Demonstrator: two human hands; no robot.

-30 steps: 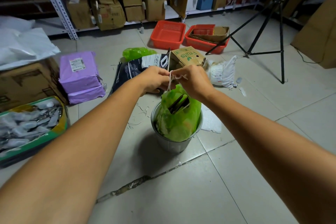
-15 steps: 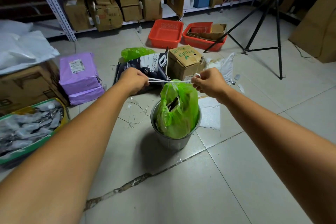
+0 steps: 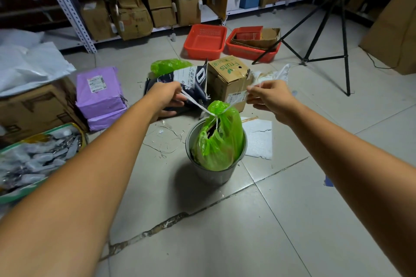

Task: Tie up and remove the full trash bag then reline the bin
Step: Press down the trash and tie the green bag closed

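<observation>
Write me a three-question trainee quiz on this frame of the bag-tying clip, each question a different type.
1. True or false: the green trash bag has already been lifted out of the metal bin.
2. Multiple choice: what does each hand grip? A) the bin's rim B) an end of the white string C) the fruit carton
3. Fill in: the string is cinched around the bag's ____.

Key
1. False; it sits in the bin.
2. B; the left hand and right hand pull the ends apart.
3. Neck, the gathered top.
</observation>
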